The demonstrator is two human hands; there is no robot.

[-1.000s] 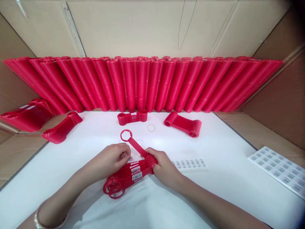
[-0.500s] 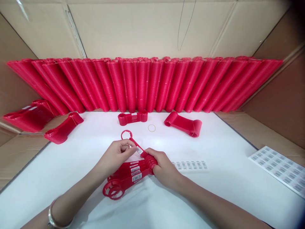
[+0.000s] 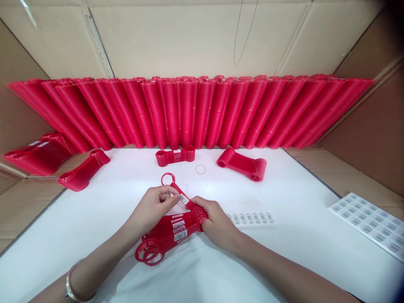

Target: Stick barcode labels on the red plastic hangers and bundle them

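Note:
My right hand (image 3: 217, 219) grips one end of a fanned stack of red plastic pieces (image 3: 160, 235), flat bars with a ring at each end. Several of these bars carry white barcode stickers, and their far rings spread to the lower left. One red bar (image 3: 176, 187) stands apart from the fan, pointing up and left, its lower end under my right thumb. My left hand (image 3: 158, 206) is closed, thumb and forefinger together at the left edge of a barcode sticker (image 3: 184, 199) lying on that bar. The other left fingers curl inward.
A barcode strip (image 3: 251, 219) lies right of my right hand; a sticker sheet (image 3: 369, 223) is farther right. Behind are banded red bundles (image 3: 175, 156), (image 3: 242, 164), (image 3: 84, 170) and a rubber band (image 3: 200, 169). A row of tall red stacks (image 3: 195, 113) lines the cardboard back wall (image 3: 195, 38).
Almost nothing differs. Both hands and the red bars keep their places, with only a very slight shift of the whole view.

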